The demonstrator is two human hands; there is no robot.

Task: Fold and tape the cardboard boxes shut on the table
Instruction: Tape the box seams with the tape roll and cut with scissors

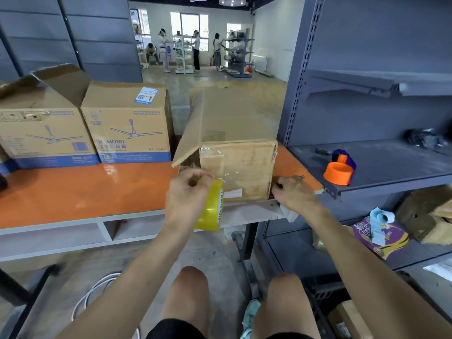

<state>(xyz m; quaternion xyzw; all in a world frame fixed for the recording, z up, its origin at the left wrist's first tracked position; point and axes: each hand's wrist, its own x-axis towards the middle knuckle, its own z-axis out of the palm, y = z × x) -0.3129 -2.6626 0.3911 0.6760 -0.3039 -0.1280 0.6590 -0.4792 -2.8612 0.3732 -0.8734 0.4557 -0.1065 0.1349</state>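
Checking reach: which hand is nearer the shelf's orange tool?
Right. The right hand, at the box corner, is left of the orange tool; the left hand, holding tape, is farther left.

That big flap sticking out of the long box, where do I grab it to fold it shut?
Pinch the flap by its free long edge, coming from the left of the cardboard box. It is a thin sheet hinged on the box and splayed out leftward, so that edge is open to a pinch grip. Stay behind the left hand holding the tape roll.
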